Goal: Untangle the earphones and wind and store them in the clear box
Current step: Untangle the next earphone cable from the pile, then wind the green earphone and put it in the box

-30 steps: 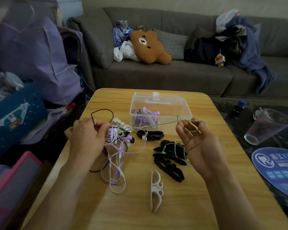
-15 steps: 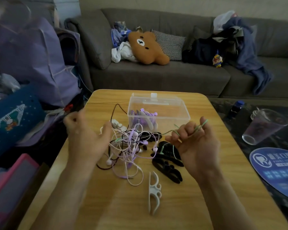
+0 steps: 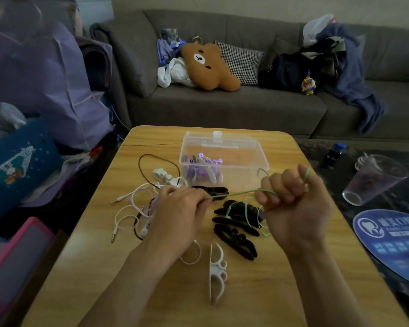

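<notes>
A thin green earphone cord [image 3: 236, 194] is stretched between the two hands above the wooden table [image 3: 257, 303]; it is pinched at one end by the fingertips of the left hand [image 3: 180, 208], and at the other it is gripped in the curled fingers of the right hand [image 3: 293, 199], from whose top a short length sticks up. More green cord hangs below the right hand and lies over the black winders [image 3: 236, 223]; whether it is caught on them cannot be told. The rest of the tangle [image 3: 137, 208], pale pink, white and dark cords with two plugs lying free, sits on the table just beside and partly under the left hand. The clear box [image 3: 222, 159] stands open beyond the hands, with one wound purple set [image 3: 201, 167] already inside.

The step in hand is judged to be the freeing of the green cord from the heap; it is best done by slack being kept in the line, since a hard pull would tighten any knot; the crossing nearest the left fingertips should be found and the loose end fed back through it; the heap should be held down while the cord is drawn out. A white winder [image 3: 216, 272] lies near the front edge and could be taken up once the cord is free.
</notes>
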`<act>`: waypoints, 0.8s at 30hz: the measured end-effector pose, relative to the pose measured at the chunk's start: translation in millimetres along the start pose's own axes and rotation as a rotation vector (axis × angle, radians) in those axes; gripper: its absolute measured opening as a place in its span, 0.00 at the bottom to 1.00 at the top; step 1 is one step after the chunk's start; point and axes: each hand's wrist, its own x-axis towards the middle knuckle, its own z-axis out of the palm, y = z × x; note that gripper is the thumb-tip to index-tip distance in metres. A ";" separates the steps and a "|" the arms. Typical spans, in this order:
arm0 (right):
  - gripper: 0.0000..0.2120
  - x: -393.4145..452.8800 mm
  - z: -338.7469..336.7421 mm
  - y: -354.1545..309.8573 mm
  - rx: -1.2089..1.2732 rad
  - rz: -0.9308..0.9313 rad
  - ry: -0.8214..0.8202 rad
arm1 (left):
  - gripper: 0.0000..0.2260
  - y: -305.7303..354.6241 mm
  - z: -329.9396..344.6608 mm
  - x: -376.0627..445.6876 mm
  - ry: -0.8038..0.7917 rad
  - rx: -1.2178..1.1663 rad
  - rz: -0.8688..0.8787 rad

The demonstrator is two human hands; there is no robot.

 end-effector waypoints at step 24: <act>0.12 -8.7 -0.3 46.0 -1.274 -0.102 -0.328 | 0.12 -9.6 -4.8 -1.1 -0.022 -0.078 0.108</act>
